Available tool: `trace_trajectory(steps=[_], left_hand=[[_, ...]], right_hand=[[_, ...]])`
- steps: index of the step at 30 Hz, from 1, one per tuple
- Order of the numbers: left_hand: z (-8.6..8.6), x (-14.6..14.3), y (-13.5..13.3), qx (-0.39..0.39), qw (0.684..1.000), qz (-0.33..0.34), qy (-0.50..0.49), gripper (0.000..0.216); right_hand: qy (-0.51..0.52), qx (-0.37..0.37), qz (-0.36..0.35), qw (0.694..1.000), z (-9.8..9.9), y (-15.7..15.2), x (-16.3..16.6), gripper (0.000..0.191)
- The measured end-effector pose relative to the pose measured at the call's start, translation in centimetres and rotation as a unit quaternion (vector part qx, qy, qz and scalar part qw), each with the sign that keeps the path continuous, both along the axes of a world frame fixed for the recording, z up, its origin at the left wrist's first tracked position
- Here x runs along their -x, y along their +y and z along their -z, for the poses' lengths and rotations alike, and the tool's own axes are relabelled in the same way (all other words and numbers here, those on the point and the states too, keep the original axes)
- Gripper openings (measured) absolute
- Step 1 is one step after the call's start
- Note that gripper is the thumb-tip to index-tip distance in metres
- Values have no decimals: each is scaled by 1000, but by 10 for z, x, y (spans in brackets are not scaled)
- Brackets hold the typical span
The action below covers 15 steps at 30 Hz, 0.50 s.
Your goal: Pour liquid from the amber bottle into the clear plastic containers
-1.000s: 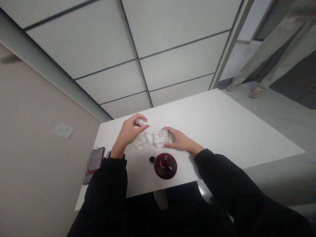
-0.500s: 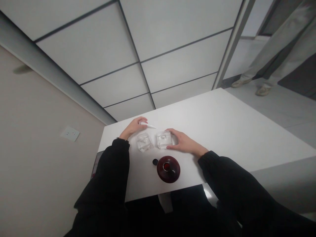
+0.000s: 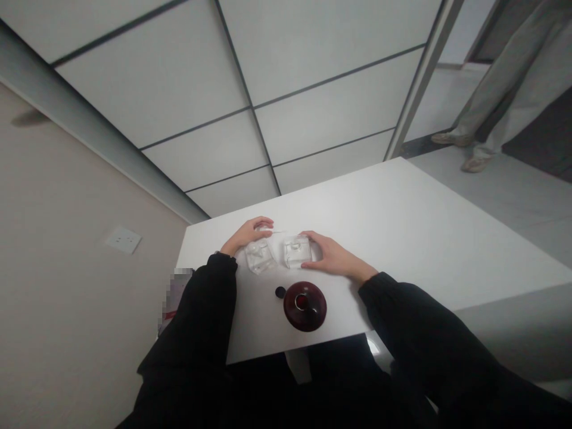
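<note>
Fingers [image 3: 264, 221] of left hand [image 3: 247, 234] curl over white dropper [image 3: 274, 230], grip unclear; right hand [image 3: 333, 257] wraps clear bottle [image 3: 296, 251]; red flask [image 3: 305, 305] near wrists, uncapped; seemingly midway.

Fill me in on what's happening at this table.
A person in black sleeves works at a white table. The left hand lies low on the tabletop, fingers closed on a small white dropper, just behind the left clear glass bottle. The right hand grips the right clear glass bottle. Nearer the person sit a round dark red bottle and a small black cap.
</note>
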State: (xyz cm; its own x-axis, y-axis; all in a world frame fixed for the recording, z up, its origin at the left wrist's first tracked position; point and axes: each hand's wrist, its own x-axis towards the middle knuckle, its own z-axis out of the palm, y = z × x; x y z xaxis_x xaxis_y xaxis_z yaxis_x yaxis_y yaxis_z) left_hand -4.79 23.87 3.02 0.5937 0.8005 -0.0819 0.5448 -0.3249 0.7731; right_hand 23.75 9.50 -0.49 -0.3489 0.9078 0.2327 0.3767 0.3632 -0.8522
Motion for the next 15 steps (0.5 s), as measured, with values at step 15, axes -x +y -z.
trace_trajectory(steps=[15], left_hand=[[-73, 7, -98, -180, 953, -227, -90, 35]], right_hand=[[7, 8, 1, 1000, -3, -3, -1, 68]])
